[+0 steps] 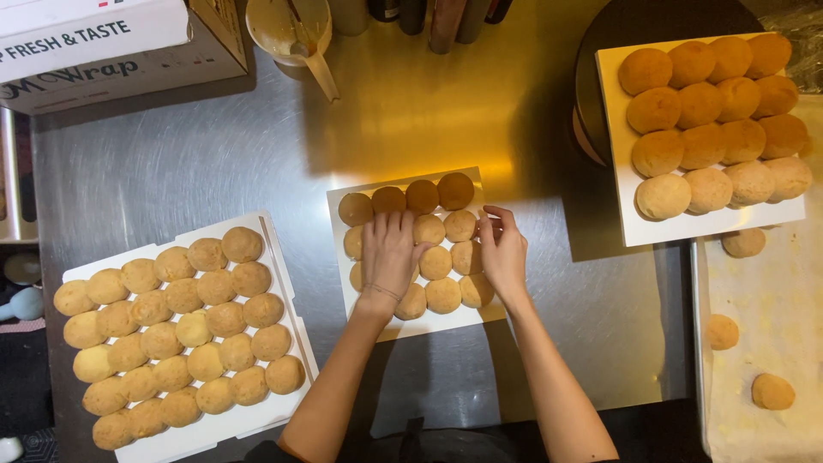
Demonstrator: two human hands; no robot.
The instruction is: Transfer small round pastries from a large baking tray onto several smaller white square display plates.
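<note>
Hands: both rest on the middle white tray point(446, 321) of round golden buns point(442, 263), which lies on the steel table point(189, 163) straight in front of the person.
Left hand point(390, 253): it lies flat, palm down, fingers stretched and close together, on the buns at the left part of this tray. It grasps nothing, it only presses or covers them. A thin bracelet is at the wrist.
Right hand point(503, 253): it is at the right edge of the same tray, fingers bent loosely, the tips touching a bun in the second row. I cannot tell if it really pinches this bun or only touches it.
Middle tray: the buns stand in rows, touching each other; the far row has four darker ones, and some buns are hidden under the left hand.
Left tray point(283, 283): a larger white tray, a little turned, full of pale buns packed tight.
Right tray point(651, 231): a white tray with browner buns in rows, resting partly on a dark round thing point(591, 60).
Far right: a sheet with pale paper point(771, 309), three loose buns lie on it, well apart.
Far edge: a cardboard box point(111, 51) at the left and a cup with a spoon point(296, 30) beside it.
</note>
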